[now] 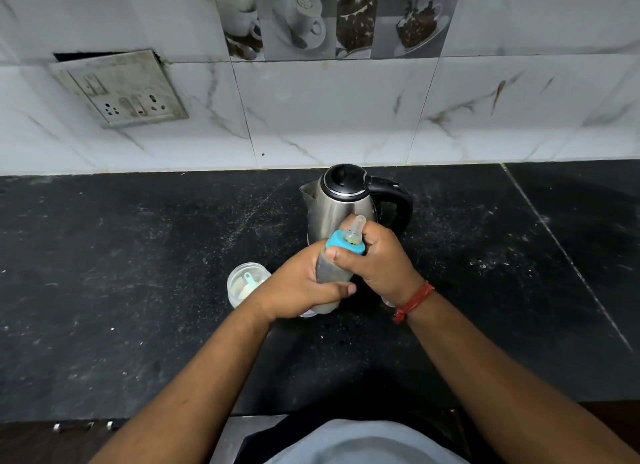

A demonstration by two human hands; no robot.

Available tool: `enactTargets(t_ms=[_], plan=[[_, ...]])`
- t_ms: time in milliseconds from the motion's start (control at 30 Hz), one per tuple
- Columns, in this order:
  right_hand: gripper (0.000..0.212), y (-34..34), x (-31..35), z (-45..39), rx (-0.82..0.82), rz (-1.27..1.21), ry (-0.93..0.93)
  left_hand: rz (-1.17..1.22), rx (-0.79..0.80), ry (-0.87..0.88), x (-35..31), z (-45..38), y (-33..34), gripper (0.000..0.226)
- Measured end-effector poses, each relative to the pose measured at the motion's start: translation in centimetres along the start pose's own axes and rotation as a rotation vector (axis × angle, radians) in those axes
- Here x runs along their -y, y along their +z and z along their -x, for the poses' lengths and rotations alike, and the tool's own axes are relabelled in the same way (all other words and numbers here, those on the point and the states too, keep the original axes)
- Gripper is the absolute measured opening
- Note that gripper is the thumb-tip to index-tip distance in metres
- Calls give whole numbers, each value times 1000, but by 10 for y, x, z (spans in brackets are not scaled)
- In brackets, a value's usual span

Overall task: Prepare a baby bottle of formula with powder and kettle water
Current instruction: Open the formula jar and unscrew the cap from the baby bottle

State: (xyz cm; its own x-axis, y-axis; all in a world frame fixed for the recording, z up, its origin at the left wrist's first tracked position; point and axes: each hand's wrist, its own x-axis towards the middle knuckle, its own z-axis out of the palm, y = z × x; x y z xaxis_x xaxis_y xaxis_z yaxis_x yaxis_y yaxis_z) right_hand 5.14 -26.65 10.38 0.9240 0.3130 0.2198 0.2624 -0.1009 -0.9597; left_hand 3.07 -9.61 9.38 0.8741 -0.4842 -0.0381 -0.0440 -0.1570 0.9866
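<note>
I hold a baby bottle tilted over the black counter, its clear teat pointing up and away. My left hand grips the bottle's body low down. My right hand grips the blue collar at the top, thumb across the bottle's neck. Pale liquid shows at the bottle's bottom end. A steel kettle with a black lid and handle stands just behind the bottle, lid shut. An open clear powder container with a small blue scoop inside sits to the left, partly behind my left wrist.
The black stone counter is dusted with pale specks and runs back to a marble-tiled wall. A loose switch and socket plate hangs on the wall at upper left. A small clear object peeks out under my right wrist.
</note>
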Motion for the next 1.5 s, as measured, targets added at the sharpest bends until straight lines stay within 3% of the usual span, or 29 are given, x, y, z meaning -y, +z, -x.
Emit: enactTargets(t_ms=[133, 233, 467, 567, 667, 900, 1067, 1333, 1500], plan=[[26, -16, 7, -7, 275, -38, 69, 252, 152, -77, -2, 5, 2, 33], [40, -28, 6, -10, 337, -40, 172, 209, 34, -115, 1, 2, 5, 38], [43, -22, -5, -6, 69, 131, 210, -80, -240, -102, 13, -2, 3, 60], [59, -11, -7, -3, 28, 80, 218, -119, -266, -80, 14, -3, 8, 58], [59, -6, -9, -4, -38, 23, 201, -112, -285, -55, 12, -3, 11, 56], [30, -12, -1, -2, 58, -8, 209, -100, -285, -47, 12, 1, 11, 56], [49, -18, 3, -1, 155, -49, 300, -109, -288, -67, 19, 4, 10, 58], [63, -8, -3, 3, 23, -1, 267, -126, -283, -64, 18, 4, 8, 58], [36, -7, 0, 3, 17, -102, 255, -116, -288, -63, 18, 4, 6, 58]])
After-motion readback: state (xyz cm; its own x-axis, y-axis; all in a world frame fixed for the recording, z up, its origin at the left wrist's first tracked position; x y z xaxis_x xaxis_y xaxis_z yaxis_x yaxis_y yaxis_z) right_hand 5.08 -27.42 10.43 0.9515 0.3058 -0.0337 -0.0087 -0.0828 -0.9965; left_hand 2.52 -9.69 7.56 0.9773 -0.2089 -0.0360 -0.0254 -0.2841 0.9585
